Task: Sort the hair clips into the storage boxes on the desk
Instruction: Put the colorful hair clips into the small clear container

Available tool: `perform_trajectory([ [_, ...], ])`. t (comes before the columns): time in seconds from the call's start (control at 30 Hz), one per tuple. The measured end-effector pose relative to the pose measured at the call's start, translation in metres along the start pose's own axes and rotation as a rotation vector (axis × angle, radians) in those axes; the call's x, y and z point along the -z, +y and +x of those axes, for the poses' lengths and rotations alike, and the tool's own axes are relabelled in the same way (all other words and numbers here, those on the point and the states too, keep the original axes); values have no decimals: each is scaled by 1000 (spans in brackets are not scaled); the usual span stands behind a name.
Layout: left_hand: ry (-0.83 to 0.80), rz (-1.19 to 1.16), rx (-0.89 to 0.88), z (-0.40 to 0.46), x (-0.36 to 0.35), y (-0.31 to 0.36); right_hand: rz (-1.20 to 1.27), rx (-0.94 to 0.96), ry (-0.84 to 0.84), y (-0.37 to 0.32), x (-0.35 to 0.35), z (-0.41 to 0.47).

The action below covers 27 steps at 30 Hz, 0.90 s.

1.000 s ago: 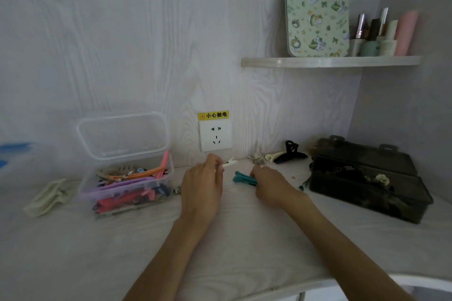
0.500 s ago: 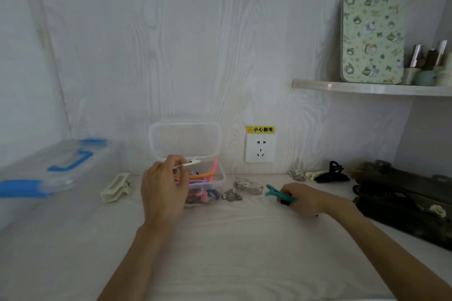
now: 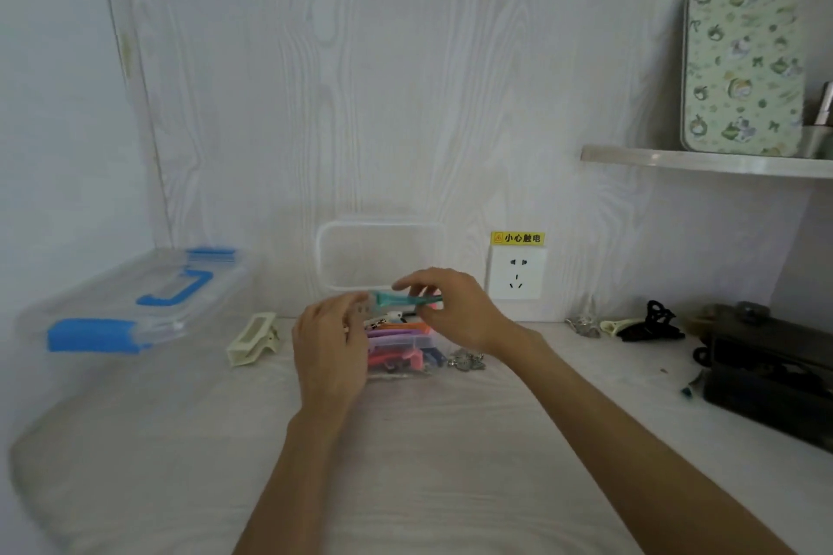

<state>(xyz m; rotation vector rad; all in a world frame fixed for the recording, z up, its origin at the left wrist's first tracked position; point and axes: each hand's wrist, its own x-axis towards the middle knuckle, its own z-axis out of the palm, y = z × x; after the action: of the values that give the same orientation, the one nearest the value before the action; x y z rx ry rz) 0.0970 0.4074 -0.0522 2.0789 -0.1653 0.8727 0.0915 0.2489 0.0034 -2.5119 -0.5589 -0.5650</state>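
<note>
A small clear storage box, lid standing open, holds several pink, purple and orange hair clips. My right hand pinches a teal hair clip just above the box. My left hand is at the box's left side, and its fingertips pinch a small white clip that touches the teal clip's end. A dark storage box stands open at the right. Loose on the desk lie a cream clip, a black claw clip and silver clips.
A large clear container with blue latches sits at the far left. A wall socket is behind the small box. A shelf at upper right carries a patterned tin. More small clips lie by the wall.
My right hand has lifted the teal clip off the desk and carried it left to above the clear box. My left hand with the white clip has moved right to meet it.
</note>
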Motion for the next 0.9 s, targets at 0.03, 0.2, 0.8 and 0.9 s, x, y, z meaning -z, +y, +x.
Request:
perform_trajectory([
  [0.03, 26, -9, 27, -1, 1, 1, 2, -13, -37, 0, -3, 3],
  [0.2, 171, -22, 39, -1, 6, 1, 8, -34, 8, 17, 8, -16],
  [0.8, -843, 124, -557, -108, -138, 157, -1156, -401, -494, 143, 135, -172],
  [0.9, -882, 122, -527, -103, -154, 156, -1166, -356, -474, 147, 139, -163],
])
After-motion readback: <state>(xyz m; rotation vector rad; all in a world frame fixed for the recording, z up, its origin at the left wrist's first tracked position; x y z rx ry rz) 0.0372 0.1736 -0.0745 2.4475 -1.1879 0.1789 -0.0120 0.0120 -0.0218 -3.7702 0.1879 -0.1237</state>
